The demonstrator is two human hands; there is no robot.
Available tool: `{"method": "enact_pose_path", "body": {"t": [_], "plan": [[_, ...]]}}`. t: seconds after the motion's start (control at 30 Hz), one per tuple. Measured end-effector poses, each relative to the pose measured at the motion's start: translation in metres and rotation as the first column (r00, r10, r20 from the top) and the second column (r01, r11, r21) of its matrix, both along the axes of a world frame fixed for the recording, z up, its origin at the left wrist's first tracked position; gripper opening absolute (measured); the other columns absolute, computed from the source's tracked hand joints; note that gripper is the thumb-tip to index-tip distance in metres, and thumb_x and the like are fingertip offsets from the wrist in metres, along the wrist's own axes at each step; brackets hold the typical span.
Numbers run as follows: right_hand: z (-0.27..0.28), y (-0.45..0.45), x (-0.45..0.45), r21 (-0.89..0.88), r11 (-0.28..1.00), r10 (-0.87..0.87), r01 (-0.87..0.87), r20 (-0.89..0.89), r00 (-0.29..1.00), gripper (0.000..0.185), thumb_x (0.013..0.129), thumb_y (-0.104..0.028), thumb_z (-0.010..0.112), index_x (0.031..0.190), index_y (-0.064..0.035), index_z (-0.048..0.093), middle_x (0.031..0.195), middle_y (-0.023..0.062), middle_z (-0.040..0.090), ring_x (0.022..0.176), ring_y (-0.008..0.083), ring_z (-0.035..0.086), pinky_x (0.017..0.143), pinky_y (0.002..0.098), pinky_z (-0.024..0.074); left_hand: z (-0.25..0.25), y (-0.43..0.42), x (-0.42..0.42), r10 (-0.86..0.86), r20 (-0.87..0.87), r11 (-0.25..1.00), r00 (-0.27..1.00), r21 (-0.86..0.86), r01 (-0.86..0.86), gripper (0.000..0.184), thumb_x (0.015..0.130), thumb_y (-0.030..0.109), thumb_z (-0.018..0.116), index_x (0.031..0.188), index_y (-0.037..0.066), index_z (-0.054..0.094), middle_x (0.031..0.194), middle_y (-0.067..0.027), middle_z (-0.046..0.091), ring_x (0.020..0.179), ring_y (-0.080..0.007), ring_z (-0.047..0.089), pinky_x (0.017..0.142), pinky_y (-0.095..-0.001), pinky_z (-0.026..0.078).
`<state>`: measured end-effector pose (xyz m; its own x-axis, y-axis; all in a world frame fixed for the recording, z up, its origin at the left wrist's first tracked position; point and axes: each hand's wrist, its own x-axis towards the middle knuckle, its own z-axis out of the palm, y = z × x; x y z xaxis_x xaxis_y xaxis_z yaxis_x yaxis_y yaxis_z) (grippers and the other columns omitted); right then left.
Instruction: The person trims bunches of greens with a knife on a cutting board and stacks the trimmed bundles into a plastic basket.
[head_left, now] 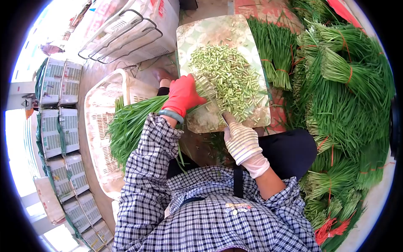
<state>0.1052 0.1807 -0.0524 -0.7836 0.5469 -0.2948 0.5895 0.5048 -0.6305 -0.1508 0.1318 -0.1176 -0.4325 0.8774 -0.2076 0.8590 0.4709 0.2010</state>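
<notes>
Closest to my lens is a checked shirt [201, 222], and a dark trouser knee [289, 153] sits off the near right corner of the board [201, 122]. At the near edge I see the right hand [242, 145], in a striped glove, closed on a knife [227, 119] that points away and leftward. The left hand [183, 95], in a red glove, is wrapped around a bunch of greens [138, 119] at the board's left edge.

The relation I'd steer by: the bunch's long axis crosses that left edge, leaves trailing left above a crate [98, 122], stem ends pointing onto the board, roughly crosswise to the knife. The left hand is nearer those ends; the right lies to their near right. Whether the blade touches them I can't tell.

Short cut stalks [226, 69] cover the middle of the board. Past its right edge lie tied bundles [344, 105]; beyond its far left corner stands a white bin [157, 29], and farther left, stacked crates [63, 130].
</notes>
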Motion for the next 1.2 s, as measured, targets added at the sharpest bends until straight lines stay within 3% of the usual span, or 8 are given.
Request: {"method": "enact_pose_path", "body": {"t": [0.33,0.67,0.87,0.93,0.97,1.07,1.13,1.2], "plan": [[-0.007,0.003,-0.011,0.006,1.000,0.005,-0.005,0.060,0.998,0.040,0.091,-0.019,0.055,0.129,-0.0072,0.055,0.079,0.0238,0.067,0.074,0.0400,0.067,0.069,0.0508,0.0525,0.016,-0.004,0.024,0.065,-0.046,0.998,0.997,0.023,-0.064,0.088,0.053,0.045,0.088,0.116,-0.003,0.049,0.104,-0.0186,0.064,0.097,-0.0366,0.064,0.091,-0.0468,0.045],[0.000,0.016,-0.020,0.042,0.992,0.112,-0.122,0.192,0.975,0.021,0.092,-0.018,0.053,0.104,-0.0020,0.057,0.072,0.0225,0.066,0.069,0.0400,0.066,0.066,0.0512,0.0516,0.021,-0.002,0.033,0.109,-0.091,0.993,0.990,0.053,-0.105,0.069,0.054,0.042,0.088,0.099,-0.001,0.058,0.093,-0.0178,0.065,0.086,-0.0343,0.067,0.073,-0.0443,0.054],[-0.001,0.036,-0.073,0.042,0.977,0.201,-0.207,0.115,0.973,0.021,0.091,-0.012,0.049,0.100,0.0031,0.060,0.088,0.0260,0.069,0.092,0.0371,0.069,0.077,0.0436,0.0558,0.029,0.002,0.039,0.143,-0.134,0.990,0.981,-0.004,-0.144,0.067,0.059,0.044,0.086,0.102,0.000,0.058,0.094,-0.0194,0.065,0.086,-0.0351,0.066,0.074,-0.0439,0.053],[0.009,0.038,-0.072,-0.095,0.984,0.172,-0.152,0.274,0.946,0.023,0.093,-0.016,0.050,0.101,0.0028,0.062,0.093,0.0266,0.069,0.097,0.0368,0.069,0.081,0.0429,0.0555,0.030,0.001,0.038,0.095,-0.130,0.995,0.987,0.023,-0.093,0.066,0.056,0.041,0.086,0.100,0.000,0.058,0.094,-0.0170,0.065,0.083,-0.0335,0.067,0.072,-0.0449,0.054],[0.005,0.034,-0.061,-0.089,0.992,0.108,-0.086,0.288,0.951,0.027,0.095,-0.024,0.049,0.100,0.0010,0.060,0.085,0.0266,0.067,0.083,0.0439,0.065,0.078,0.0515,0.0520,0.030,0.002,0.037,0.099,-0.125,0.995,0.987,-0.001,-0.100,0.065,0.056,0.040,0.086,0.099,0.000,0.058,0.093,-0.0169,0.065,0.083,-0.0335,0.067,0.072,-0.0441,0.054],[-0.001,0.032,-0.067,-0.055,0.997,0.072,-0.057,0.316,0.946,0.024,0.094,-0.019,0.050,0.100,0.0019,0.061,0.084,0.0276,0.066,0.080,0.0443,0.065,0.077,0.0501,0.0522,0.024,0.000,0.035,0.087,-0.109,0.994,0.990,0.077,-0.079,0.063,0.056,0.038,0.087,0.098,0.001,0.058,0.093,-0.0168,0.065,0.082,-0.0334,0.067,0.073,-0.0433,0.054],[-0.049,0.043,-0.088,0.319,0.778,0.517,-0.541,0.163,0.840,0.021,0.092,-0.016,0.051,0.096,0.0005,0.064,0.084,0.0230,0.066,0.082,0.0382,0.065,0.076,0.0444,0.0530,0.018,-0.003,0.037,0.099,-0.089,0.993,0.991,0.070,-0.093,0.062,0.056,0.037,0.087,0.098,0.001,0.058,0.093,-0.0164,0.065,0.082,-0.0332,0.067,0.073,-0.0433,0.053],[-0.031,0.048,-0.104,0.107,0.941,0.306,-0.320,0.126,0.943,0.019,0.091,-0.015,0.052,0.092,-0.0022,0.066,0.089,0.0149,0.065,0.090,0.0292,0.065,0.078,0.0381,0.0523,0.023,0.001,0.033,0.122,-0.091,0.989,0.988,0.099,-0.113,0.061,0.056,0.036,0.087,0.097,0.001,0.058,0.093,-0.0159,0.065,0.082,-0.0331,0.066,0.073,-0.0432,0.053]]}}
